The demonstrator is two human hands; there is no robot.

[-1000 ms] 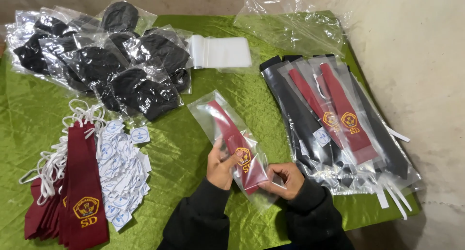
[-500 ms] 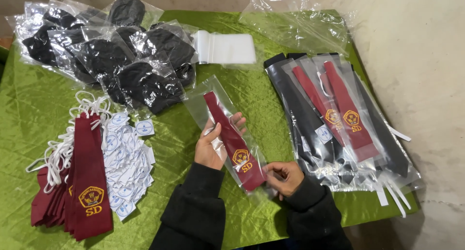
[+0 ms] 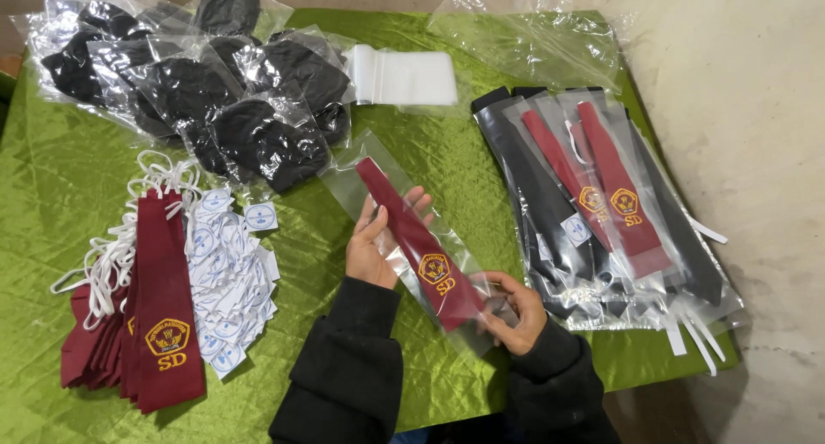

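Note:
A maroon tie with a yellow embroidered emblem lies inside a clear plastic sleeve [image 3: 404,216], held slantwise above the green cloth. My left hand [image 3: 375,244] supports the sleeve from underneath near its middle, fingers spread along it. My right hand [image 3: 514,311] pinches the sleeve's lower end by the tie's wide tip. Both arms are in black sleeves.
A stack of unpacked maroon ties [image 3: 159,311] with white straps and paper tags lies at left. Bagged black caps [image 3: 249,126] pile at the back left. Packed ties [image 3: 601,203] lie at right. Empty clear sleeves [image 3: 404,76] sit at the back. The green cloth [image 3: 60,169] covers the table.
The bagged tie has been lifted and stretched out longer between my hands, its top end now further toward the caps. My left hand slid up under it.

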